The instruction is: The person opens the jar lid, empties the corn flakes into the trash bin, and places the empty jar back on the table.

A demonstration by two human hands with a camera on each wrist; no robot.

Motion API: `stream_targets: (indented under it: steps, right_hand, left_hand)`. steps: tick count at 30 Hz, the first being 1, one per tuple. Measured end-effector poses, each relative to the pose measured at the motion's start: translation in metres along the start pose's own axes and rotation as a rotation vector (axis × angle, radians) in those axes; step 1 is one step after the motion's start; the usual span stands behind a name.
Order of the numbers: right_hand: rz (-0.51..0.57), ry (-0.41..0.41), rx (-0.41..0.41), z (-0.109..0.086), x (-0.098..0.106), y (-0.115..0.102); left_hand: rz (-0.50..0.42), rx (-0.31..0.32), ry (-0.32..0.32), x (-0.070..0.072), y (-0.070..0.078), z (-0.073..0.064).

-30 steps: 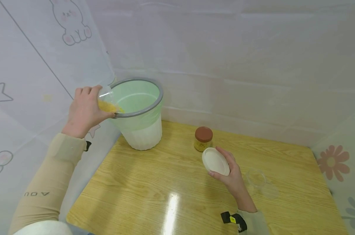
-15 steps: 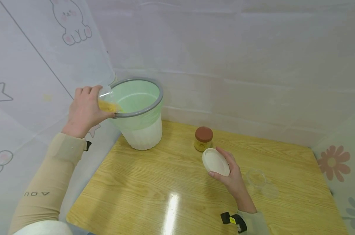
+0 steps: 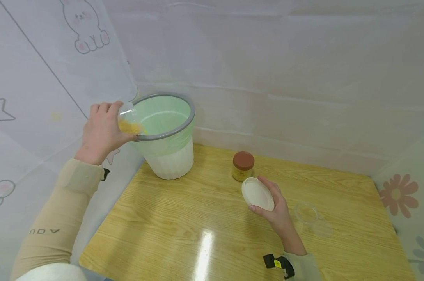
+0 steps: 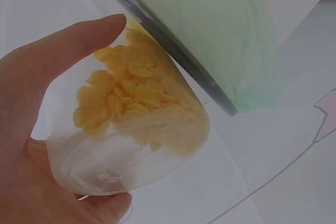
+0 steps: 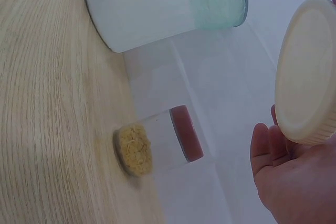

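My left hand [image 3: 101, 132] grips a clear plastic jar [image 3: 127, 112], tilted with its mouth at the near-left rim of the trash bin [image 3: 171, 162]. Yellow flakes [image 4: 134, 95] like cornflakes lie along the jar's lower side and reach its mouth. A grey ring and a pale green liner [image 3: 159, 113] top the white bin. Over the table, my right hand [image 3: 281, 214] holds a cream-coloured round lid [image 3: 257, 194] by its edge, thumb below and fingers above. Just behind that lid stands a second jar [image 3: 243, 167] with a red lid, partly filled with yellow flakes.
A clear, ring-shaped plastic piece [image 3: 306, 212] rests on the table right of my right hand, with a faint clear round piece [image 3: 322, 227] beside it. The wooden table [image 3: 176, 218] meets a white cloth wall [image 3: 285, 97] at the back.
The yellow flakes at the mouth of the tilted jar have shifted slightly. Both hands stay almost where they were, with the jar and the lid still held.
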State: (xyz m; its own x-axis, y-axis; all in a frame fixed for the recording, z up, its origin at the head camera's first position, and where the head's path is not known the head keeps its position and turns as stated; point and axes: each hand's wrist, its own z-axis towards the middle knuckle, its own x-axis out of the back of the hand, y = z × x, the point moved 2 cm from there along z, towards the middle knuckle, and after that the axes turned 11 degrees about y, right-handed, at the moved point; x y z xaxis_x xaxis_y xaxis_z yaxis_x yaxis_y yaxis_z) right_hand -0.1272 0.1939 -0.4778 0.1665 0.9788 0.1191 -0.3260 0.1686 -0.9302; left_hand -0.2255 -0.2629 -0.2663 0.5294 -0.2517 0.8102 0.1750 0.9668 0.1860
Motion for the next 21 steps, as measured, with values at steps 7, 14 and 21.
stream_targets:
  steps: [7, 14, 21]
  right_hand:
    - [0.009, -0.004, -0.002, 0.0001, 0.0003, 0.0005]
    - [0.013, -0.002, -0.011, 0.0004, 0.0005, -0.0004]
    - [0.011, -0.004, -0.012, 0.0001, 0.0007, -0.0015]
  left_hand:
    - [-0.001, 0.003, -0.002, -0.0004, -0.0005, 0.0004]
    - [-0.006, 0.000, 0.001, -0.0006, -0.0002, 0.0009]
    - [0.005, -0.009, -0.003, 0.0001, 0.0016, 0.0009]
